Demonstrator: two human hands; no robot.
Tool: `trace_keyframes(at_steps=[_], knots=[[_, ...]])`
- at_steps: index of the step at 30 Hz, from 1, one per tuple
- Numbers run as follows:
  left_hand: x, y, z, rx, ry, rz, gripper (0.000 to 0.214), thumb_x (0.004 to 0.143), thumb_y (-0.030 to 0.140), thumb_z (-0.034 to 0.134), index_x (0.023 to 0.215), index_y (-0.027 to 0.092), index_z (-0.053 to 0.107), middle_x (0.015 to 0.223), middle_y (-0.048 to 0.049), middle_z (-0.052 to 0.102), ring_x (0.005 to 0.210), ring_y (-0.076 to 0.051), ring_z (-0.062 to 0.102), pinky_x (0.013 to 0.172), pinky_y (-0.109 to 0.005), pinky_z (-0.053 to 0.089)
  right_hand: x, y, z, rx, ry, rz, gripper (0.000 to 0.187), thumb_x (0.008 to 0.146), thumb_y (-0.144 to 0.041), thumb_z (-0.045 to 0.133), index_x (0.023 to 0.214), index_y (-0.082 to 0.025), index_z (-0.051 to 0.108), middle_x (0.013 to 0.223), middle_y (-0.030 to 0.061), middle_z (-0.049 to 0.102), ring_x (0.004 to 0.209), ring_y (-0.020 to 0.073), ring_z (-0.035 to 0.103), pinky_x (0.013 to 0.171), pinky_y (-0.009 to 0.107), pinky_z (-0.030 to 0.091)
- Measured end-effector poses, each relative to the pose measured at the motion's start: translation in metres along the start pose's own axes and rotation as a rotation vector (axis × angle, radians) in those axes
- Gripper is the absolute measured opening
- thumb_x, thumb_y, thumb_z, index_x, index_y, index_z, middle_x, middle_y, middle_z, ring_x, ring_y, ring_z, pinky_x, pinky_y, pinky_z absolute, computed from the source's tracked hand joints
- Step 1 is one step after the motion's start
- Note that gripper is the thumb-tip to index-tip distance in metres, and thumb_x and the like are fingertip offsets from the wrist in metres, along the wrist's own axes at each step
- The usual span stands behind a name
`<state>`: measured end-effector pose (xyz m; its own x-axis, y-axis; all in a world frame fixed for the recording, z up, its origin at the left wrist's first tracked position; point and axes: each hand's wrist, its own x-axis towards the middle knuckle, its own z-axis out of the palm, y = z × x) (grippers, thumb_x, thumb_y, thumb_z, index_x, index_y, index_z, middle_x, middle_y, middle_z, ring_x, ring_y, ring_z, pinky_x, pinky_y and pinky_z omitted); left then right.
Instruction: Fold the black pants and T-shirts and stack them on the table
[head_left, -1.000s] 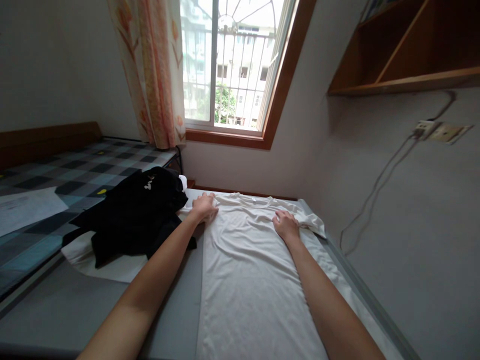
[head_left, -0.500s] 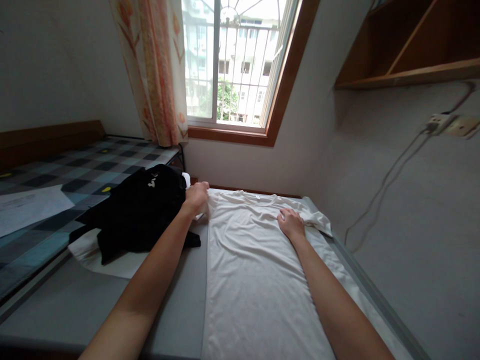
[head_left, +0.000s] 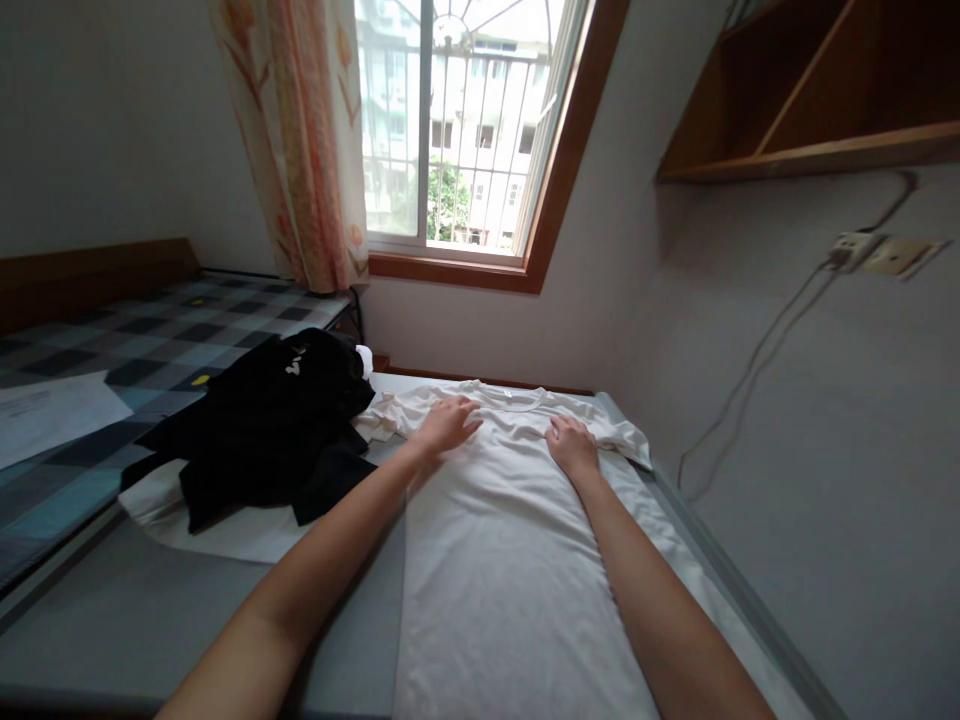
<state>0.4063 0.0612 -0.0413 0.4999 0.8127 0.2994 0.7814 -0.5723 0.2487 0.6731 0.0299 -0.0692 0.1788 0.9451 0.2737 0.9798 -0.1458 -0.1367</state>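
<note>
A white T-shirt [head_left: 502, 570] lies spread on the grey table [head_left: 352, 620], its collar at the far end and small creases across the chest. My left hand [head_left: 448, 424] is over the upper left chest of the shirt, fingers stretched out and holding nothing; whether it touches the cloth is hard to tell. On the upper right chest rests my right hand [head_left: 573, 446], its fingers slightly bent and lying on the fabric. The left sleeve [head_left: 382, 412] reaches out beside a heap of black clothing [head_left: 262, 430].
White cloth [head_left: 247, 535] shows under the black heap. To the left, a checked mattress [head_left: 165, 330] bears a paper sheet [head_left: 64, 412]. A wall bounds the table's right side, with a socket [head_left: 855, 250] and hanging cable. A wooden shelf [head_left: 817, 155] juts out above. Beyond are a window and curtain [head_left: 307, 150].
My left hand has let go of the shirt's left sleeve and moved right onto the chest area. The sleeve now lies spread outward. My right hand stays at about the same spot on the shirt.
</note>
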Motion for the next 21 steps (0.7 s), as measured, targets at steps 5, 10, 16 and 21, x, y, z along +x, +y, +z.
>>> trace_keyframes(at_steps=[5,10,16,21], knots=[[-0.012,0.000,0.031,0.089,-0.055,-0.039,0.054,0.095,0.056,0.042,0.138,0.026,0.053,0.150,-0.0093,0.044,0.141,-0.032,0.034,0.115,-0.053,0.026,0.002,0.002,0.002,0.007,-0.006,0.000,0.039,0.095,-0.029,0.040,0.123,-0.019,0.065,0.137,0.0091,0.058,0.124,0.0233,0.052,0.104,0.033,0.036],[-0.013,0.006,0.033,0.149,0.010,-0.109,0.050,0.096,0.051,0.041,0.137,0.025,0.053,0.149,-0.0123,0.045,0.137,-0.031,0.040,0.114,-0.055,0.024,0.003,0.002,0.007,-0.020,-0.050,0.041,0.046,0.098,-0.036,0.037,0.134,-0.019,0.058,0.148,0.0111,0.047,0.136,0.0249,0.042,0.112,0.038,0.029],[-0.013,0.009,0.036,0.114,0.020,-0.125,0.050,0.096,0.049,0.041,0.137,0.024,0.052,0.145,-0.0127,0.048,0.136,-0.029,0.040,0.115,-0.054,0.023,0.008,0.009,-0.003,0.007,-0.071,-0.029,0.046,0.098,-0.038,0.037,0.135,-0.018,0.057,0.145,0.0116,0.051,0.133,0.0262,0.045,0.109,0.040,0.034],[-0.012,0.010,0.036,0.120,0.038,-0.136,0.048,0.095,0.047,0.043,0.135,0.024,0.054,0.143,-0.0135,0.049,0.134,-0.029,0.041,0.114,-0.054,0.024,0.035,0.062,-0.031,0.018,0.021,0.137,0.042,0.091,-0.030,0.045,0.126,-0.018,0.064,0.128,0.0158,0.062,0.115,0.0288,0.058,0.097,0.039,0.044]])
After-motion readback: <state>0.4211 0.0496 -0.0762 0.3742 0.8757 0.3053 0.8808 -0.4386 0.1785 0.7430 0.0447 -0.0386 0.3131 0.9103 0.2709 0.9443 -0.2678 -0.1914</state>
